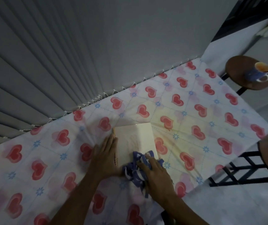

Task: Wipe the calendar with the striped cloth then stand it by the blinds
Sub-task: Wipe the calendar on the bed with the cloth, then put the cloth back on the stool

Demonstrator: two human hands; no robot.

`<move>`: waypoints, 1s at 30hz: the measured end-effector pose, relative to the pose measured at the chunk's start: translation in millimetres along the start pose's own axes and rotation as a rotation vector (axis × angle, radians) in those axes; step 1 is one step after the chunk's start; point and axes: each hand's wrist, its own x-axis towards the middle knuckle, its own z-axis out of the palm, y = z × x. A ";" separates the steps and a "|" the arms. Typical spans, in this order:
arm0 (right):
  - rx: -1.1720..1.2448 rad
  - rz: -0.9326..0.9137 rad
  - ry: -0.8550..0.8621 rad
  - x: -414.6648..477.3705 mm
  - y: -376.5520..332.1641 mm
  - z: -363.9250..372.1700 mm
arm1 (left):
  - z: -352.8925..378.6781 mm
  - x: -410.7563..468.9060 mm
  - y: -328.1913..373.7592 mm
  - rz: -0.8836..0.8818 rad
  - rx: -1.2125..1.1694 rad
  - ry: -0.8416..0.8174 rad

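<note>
A cream-white calendar (135, 138) lies flat on the heart-print tablecloth, its bound edge on the left. My left hand (104, 157) presses flat on that left edge, fingers together and pointing away from me. My right hand (156, 174) rests on the blue-and-white striped cloth (134, 172), which is bunched over the calendar's near end. Grey vertical blinds (65, 62) hang along the table's far edge, well beyond the calendar.
The table (211, 103) wears a white cloth with red hearts. A round brown stool (237, 73) at the right carries a blue cup (258, 73) with a spoon. A black metal frame (237, 171) stands off the table's right corner.
</note>
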 end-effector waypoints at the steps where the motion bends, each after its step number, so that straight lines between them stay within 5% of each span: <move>1: 0.010 0.006 -0.009 -0.7 0.9 -2.5 | -1.3 0.4 2.1 -0.008 0.009 -0.009; 9: 0.087 0.131 -0.053 -23.4 16.5 -15.6 | -18.8 -0.1 42.5 0.000 0.079 -0.161; 18: 0.116 0.168 0.189 -33.5 73.4 -87.8 | -52.5 8.2 138.3 0.169 0.166 -0.186; 30: 0.240 0.525 0.430 -147.5 323.3 -172.7 | -31.0 66.5 434.2 0.439 0.045 -0.083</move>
